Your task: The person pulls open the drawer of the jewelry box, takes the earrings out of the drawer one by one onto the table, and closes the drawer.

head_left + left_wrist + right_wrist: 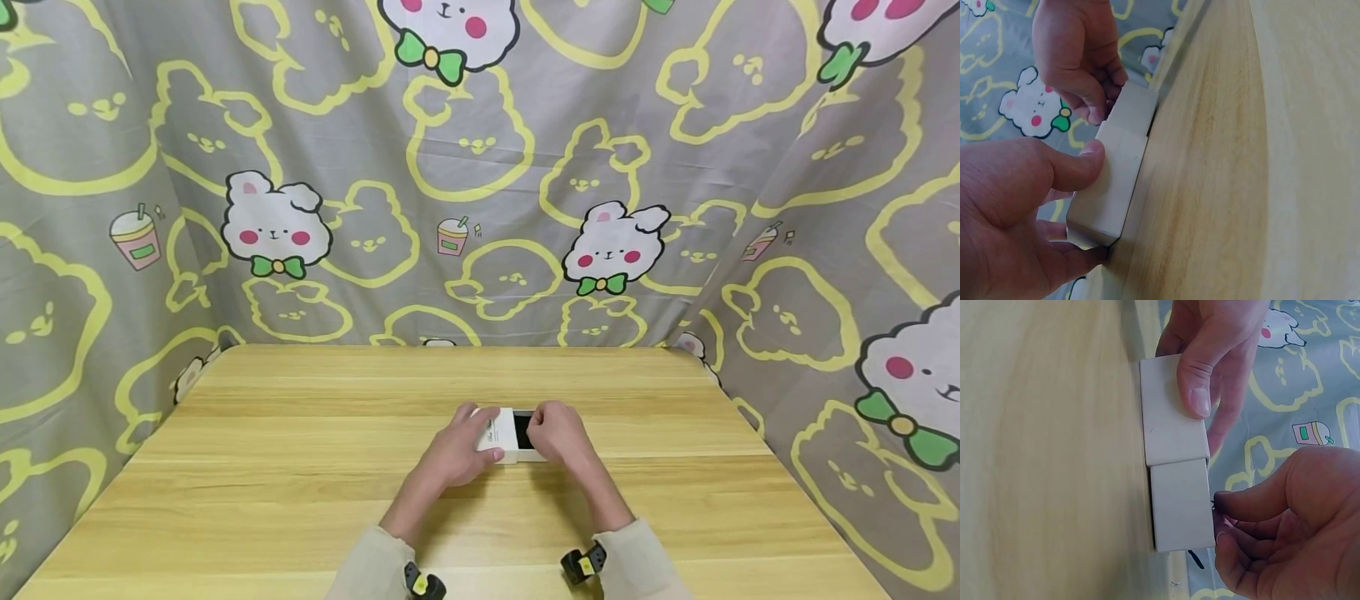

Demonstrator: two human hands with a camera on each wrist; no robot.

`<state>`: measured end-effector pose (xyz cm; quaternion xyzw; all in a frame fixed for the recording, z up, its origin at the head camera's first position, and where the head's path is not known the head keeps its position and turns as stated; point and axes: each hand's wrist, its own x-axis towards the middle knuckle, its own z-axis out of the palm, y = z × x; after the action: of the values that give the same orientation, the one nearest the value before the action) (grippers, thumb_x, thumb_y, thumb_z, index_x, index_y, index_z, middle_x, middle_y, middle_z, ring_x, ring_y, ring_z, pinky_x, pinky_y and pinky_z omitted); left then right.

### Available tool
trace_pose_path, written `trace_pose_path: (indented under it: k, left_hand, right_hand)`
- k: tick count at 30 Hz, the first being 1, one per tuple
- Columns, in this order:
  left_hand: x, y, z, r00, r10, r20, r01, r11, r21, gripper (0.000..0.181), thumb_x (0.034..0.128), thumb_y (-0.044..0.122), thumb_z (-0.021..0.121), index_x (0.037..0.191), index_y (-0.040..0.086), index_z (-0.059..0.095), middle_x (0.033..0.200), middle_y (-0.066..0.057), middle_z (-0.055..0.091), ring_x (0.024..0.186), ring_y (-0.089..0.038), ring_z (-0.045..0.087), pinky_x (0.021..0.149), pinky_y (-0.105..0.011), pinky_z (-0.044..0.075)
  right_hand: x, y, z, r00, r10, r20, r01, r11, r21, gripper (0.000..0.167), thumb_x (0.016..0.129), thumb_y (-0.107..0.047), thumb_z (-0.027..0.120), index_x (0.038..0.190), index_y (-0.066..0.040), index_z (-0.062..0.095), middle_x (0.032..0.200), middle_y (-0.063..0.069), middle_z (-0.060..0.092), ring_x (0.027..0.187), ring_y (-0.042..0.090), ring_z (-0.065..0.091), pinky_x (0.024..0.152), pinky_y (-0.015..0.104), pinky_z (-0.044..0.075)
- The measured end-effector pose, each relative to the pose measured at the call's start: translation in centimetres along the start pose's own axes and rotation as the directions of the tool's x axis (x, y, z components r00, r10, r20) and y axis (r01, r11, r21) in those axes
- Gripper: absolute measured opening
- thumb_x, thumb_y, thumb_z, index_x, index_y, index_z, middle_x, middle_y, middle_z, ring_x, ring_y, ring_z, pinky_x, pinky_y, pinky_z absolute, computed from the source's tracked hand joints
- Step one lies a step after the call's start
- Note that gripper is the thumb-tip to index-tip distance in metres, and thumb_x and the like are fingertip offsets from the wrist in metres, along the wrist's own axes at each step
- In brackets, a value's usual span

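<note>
A white slide-out box (505,433) with small print on its sleeve lies on the table, its inner tray (1182,506) drawn partly out to the right. My left hand (457,450) grips the sleeve, thumb (1082,169) along the near side and other fingers round the far side and end. Black shows inside the exposed tray. My right hand (558,432) has its fingers curled over the tray's open top, thumb and forefinger pinching a dark item (1213,504) of which only a sliver shows. Its kind is hidden by the fingers.
A light wood-grain table (300,500) spreads all round the box. Grey curtains (360,150) printed with cartoon bunnies and yellow outlines hang behind and at both sides. A black wrist strap (425,582) sits at the left cuff, another black strap (583,565) at the right cuff.
</note>
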<state>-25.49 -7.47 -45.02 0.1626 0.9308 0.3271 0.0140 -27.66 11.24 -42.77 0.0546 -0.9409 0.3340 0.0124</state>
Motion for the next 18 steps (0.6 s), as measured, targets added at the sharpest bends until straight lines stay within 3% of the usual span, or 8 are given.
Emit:
trace_pose_path:
  k: [10, 18]
  left_hand:
    - [0.07, -0.1, 0.0, 1.0, 0.011, -0.005, -0.011, 1.0, 0.005, 0.062, 0.0953, 0.028, 0.071, 0.15, 0.013, 0.048, 0.152, -0.019, 0.041, 0.114, -0.038, 0.06, 0.098, -0.058, 0.049]
    - [0.12, -0.14, -0.02, 1.0, 0.018, -0.009, -0.018, 1.0, 0.016, 0.062, 0.095, 0.028, 0.072, 0.15, 0.013, 0.048, 0.151, -0.019, 0.042, 0.111, -0.036, 0.06, 0.097, -0.057, 0.049]
  right_hand:
    - [0.25, 0.27, -0.19, 1.0, -0.001, -0.011, 0.001, 0.999, 0.038, 0.013, 0.083, 0.001, 0.056, 0.074, -0.007, 0.058, 0.067, 0.003, 0.056, 0.057, 0.015, 0.051, 0.055, 0.027, 0.042]
    - [0.49, 0.37, -0.26, 0.999, 0.001, -0.032, 0.002, 0.997, 0.073, 0.006, 0.085, 0.0, 0.066, 0.082, -0.004, 0.064, 0.07, 0.004, 0.061, 0.053, 0.014, 0.055, 0.057, 0.028, 0.047]
